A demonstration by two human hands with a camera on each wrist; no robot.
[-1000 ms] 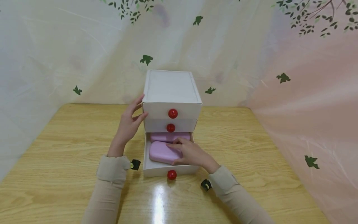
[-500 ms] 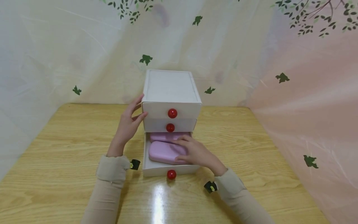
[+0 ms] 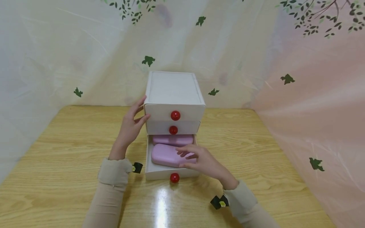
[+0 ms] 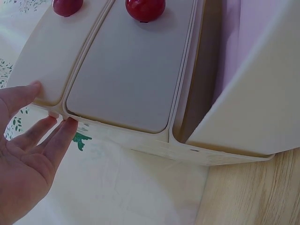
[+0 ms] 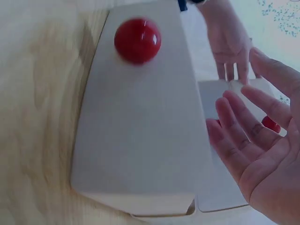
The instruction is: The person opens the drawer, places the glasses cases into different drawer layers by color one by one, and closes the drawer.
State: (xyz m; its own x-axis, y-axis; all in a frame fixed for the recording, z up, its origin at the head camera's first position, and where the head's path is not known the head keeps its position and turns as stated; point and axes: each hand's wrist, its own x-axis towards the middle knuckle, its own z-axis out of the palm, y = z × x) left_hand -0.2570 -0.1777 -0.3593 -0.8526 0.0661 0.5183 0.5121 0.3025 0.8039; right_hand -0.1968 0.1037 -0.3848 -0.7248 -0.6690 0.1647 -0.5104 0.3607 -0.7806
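Observation:
A small white drawer cabinet (image 3: 174, 88) with red round knobs stands on the table, its bottom drawer (image 3: 159, 175) pulled out. In that drawer lie two lilac rounded cases, a front case (image 3: 165, 154) and a back case (image 3: 172, 139) partly under the drawers above. My left hand (image 3: 129, 128) rests on the cabinet's left front corner. In the left wrist view its thumb (image 4: 33, 90) touches the top drawer's front and its fingers lie along the side. Above the front case's right end hovers my right hand (image 3: 201, 160), fingers spread loosely and holding nothing.
The cabinet stands on a wood-grain table (image 3: 71, 177). Behind and to the right hangs a pale curtain (image 3: 99, 57) with green leaf prints. Each wrist carries a small black device, like the right one (image 3: 219, 202).
My right hand has let go of the front lilac case and drawn back to the right, its fingers lifting. The case stays in the drawer. My left hand has not moved.

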